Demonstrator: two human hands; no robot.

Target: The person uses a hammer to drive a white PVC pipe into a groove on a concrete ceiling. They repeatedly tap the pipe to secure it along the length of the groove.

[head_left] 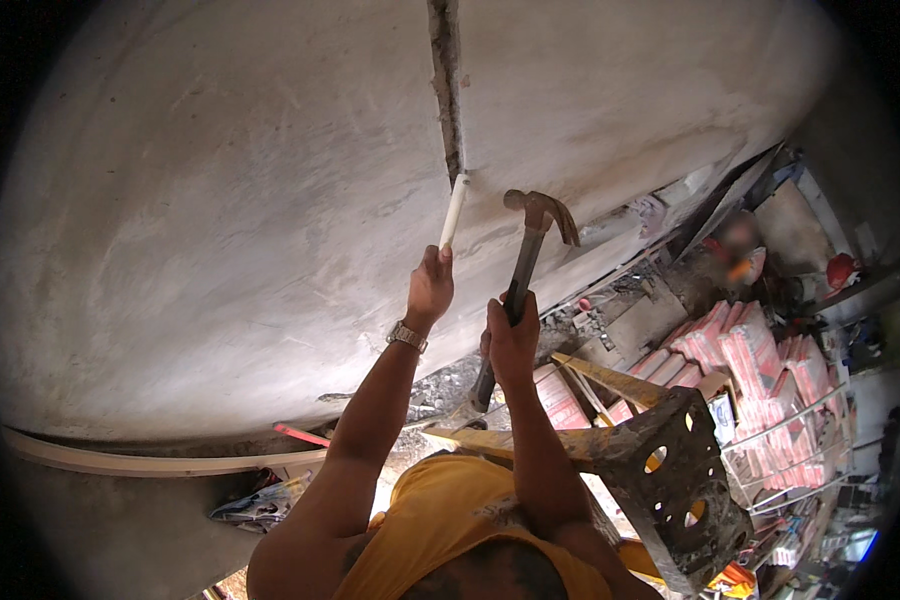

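My left hand [430,285], below a watch on the wrist, is closed around the lower end of a white pipe [454,213]. The pipe is slim and slants upward, its top end at the lower end of a rough groove [446,90] cut into the grey plastered wall [240,220]. In my right hand [513,340], a claw hammer [527,262] is gripped by its dark handle. The hammer's head is up, to the right of the pipe and apart from it; the handle's end sticks out below my fist.
A worn stepladder top [670,490] with round holes stands at my right. Beyond it, stacked pink-and-white packs [760,360] and rubble lie below. Someone else [740,245] is far right. A long pale strip [170,463] and a red piece [302,435] are at lower left.
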